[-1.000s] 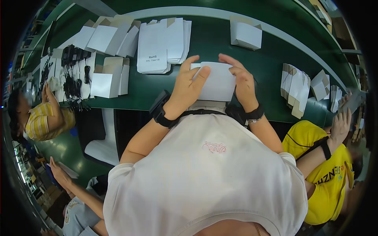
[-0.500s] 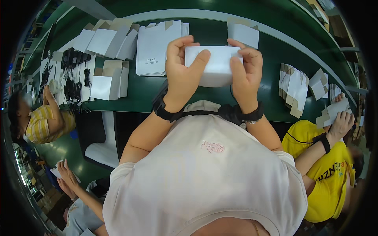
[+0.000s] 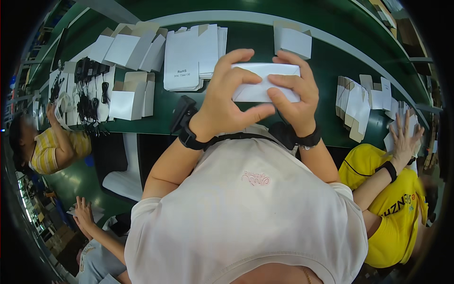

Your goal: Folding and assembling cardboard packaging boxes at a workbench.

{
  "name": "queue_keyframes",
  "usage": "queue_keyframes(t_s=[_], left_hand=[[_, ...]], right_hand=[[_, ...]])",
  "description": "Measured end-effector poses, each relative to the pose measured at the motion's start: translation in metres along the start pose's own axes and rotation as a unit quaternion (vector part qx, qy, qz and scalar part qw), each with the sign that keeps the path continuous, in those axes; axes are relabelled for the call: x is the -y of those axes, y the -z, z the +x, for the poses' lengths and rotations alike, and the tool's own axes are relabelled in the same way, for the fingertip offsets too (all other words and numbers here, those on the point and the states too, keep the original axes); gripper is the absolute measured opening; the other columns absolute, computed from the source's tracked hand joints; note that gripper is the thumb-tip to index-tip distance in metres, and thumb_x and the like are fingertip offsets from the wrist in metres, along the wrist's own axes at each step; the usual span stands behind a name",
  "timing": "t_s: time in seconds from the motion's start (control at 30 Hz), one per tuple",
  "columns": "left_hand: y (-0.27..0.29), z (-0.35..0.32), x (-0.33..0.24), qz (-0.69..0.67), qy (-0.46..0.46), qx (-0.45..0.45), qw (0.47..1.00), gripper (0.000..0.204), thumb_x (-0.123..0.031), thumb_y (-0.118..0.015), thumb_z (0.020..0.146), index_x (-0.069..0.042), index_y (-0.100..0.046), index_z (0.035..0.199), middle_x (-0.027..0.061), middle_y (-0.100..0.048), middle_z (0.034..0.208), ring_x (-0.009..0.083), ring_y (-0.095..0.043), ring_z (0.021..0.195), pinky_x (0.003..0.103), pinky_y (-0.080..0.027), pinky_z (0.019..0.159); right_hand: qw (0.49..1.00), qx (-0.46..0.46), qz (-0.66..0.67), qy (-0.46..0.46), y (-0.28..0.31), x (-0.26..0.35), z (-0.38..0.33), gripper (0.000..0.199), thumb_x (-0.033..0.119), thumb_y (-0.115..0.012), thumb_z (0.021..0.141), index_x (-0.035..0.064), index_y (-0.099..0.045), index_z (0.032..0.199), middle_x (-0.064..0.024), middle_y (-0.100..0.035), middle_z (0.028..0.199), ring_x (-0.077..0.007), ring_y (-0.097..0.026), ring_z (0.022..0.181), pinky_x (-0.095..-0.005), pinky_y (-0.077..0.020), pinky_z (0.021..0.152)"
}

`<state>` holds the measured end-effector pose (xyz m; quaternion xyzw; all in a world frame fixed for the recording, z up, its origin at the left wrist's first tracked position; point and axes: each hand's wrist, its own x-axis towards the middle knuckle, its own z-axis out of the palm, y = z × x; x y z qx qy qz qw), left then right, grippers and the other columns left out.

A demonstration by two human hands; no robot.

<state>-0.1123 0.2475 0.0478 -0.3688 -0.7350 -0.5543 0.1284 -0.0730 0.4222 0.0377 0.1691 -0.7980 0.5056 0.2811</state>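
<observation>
White flat carton (image 3: 265, 84) in hands; white carton stacks (image 3: 191, 59) on green table (image 3: 246, 38).

A factory packing line: a long green work table (image 3: 142, 124) carries stacks of flat white cardboard boxes (image 3: 191, 57) at upper centre, with seated co-workers lower left and right.

A long green bench (image 3: 142, 125) curves across the room with a pale strip (image 3: 340, 40) along its far edge. Flat white cartons (image 3: 194, 57) lie stacked on it, and black cables (image 3: 87, 90) at its left end. The floor (image 3: 78, 182) below is green
</observation>
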Motion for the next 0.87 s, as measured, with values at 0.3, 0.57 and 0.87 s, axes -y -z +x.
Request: queue_keyframes(t_s=[0.3, 0.57, 0.87], left_hand=[[-0.004, -0.011, 0.018, 0.0, -0.041, 0.03, 0.999, 0.045, -0.012, -0.081, 0.054, -0.009, -0.06, 0.093, 0.0158, -0.049, 0.12, 0.0336, -0.049, 0.105, 0.039, -0.044, 0.083], [-0.004, -0.007, 0.012, 0.049, -0.033, 0.059, 0.996, 0.042, -0.011, -0.08, 0.054, -0.008, -0.061, 0.092, 0.0152, -0.051, 0.113, 0.0336, -0.05, 0.102, 0.038, -0.045, 0.083], [0.001, 0.002, 0.01, 0.071, -0.065, 0.072, 0.993, 0.036, -0.013, -0.081, 0.056, -0.008, -0.066, 0.088, 0.0151, -0.054, 0.113, 0.0306, -0.053, 0.102, 0.034, -0.047, 0.08]], right_hand=[[0.996, 0.086, 0.004, 0.02, 0.017, 0.0, 0.012, 0.035, 0.032, -0.078, 0.063, 0.0084, -0.068, 0.086, -0.0197, -0.051, 0.119, -0.0302, -0.056, 0.102, -0.034, -0.0464, 0.082], [0.988, 0.145, -0.049, 0.026, 0.026, -0.003, 0.014, 0.039, 0.032, -0.081, 0.057, 0.0095, -0.067, 0.085, -0.0175, -0.052, 0.118, -0.029, -0.056, 0.101, -0.0341, -0.0477, 0.082], [0.983, 0.149, -0.081, 0.068, 0.03, -0.002, 0.017, 0.034, 0.032, -0.08, 0.058, 0.0114, -0.068, 0.083, -0.0152, -0.055, 0.114, -0.0309, -0.054, 0.102, -0.0335, -0.0476, 0.082]])
